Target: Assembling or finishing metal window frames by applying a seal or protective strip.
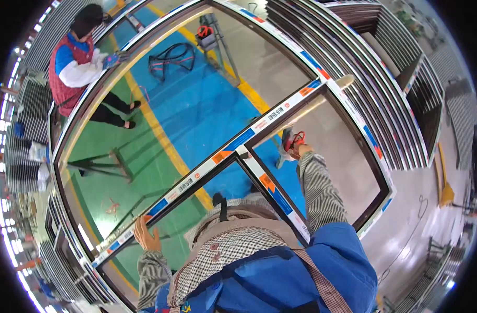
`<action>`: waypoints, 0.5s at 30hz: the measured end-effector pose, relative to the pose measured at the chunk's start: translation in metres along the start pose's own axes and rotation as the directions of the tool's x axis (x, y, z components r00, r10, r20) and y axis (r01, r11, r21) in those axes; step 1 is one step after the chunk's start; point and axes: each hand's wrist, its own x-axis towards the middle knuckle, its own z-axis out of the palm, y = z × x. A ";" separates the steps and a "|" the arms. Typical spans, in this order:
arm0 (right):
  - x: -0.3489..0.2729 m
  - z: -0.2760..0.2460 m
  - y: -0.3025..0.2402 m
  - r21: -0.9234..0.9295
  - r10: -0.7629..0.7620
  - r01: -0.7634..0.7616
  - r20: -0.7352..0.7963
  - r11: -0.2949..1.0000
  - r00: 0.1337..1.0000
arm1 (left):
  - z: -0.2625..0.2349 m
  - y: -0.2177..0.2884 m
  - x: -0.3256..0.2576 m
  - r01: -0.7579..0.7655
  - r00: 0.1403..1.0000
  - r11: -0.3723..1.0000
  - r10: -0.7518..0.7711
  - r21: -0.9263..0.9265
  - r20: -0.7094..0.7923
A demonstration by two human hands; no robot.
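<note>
A large dark window frame (229, 151), its bars covered with white, blue and orange protective film, lies in front of me at about waist height. Against its long crossbar, at the left, rests my left hand (147, 236), fingers stretched and thumb apart. My right hand (301, 151) reaches through the frame's right-hand opening, its fingers closed around a red looped piece (298, 139). That piece is at the top of a grey stand (286, 142); its exact kind is too small to tell. A short divider bar (276, 189) runs from the crossbar toward my body.
Across the frame at the far left a co-worker (76, 68) in gloves touches its edge. Stacked dark profiles (348, 78) stand at the right. A second stand (220, 49) with a red-and-black top, coiled black straps (171, 61) and a yellow-handled broom (444, 182) are around.
</note>
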 end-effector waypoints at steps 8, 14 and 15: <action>-0.217 -0.099 -0.110 0.771 -0.122 0.274 -0.250 0.574 0.961 | -0.077 0.096 -0.092 0.657 0.619 0.522 0.040 -0.544 0.785; -0.355 -0.103 -0.142 0.709 -0.541 0.225 0.255 0.668 0.802 | -0.070 0.102 -0.148 0.382 0.730 0.832 -0.004 -0.402 0.684; -0.355 -0.094 -0.131 0.634 -0.540 0.270 0.278 0.724 0.794 | -0.073 0.095 -0.156 0.449 0.715 0.779 -0.020 -0.437 0.699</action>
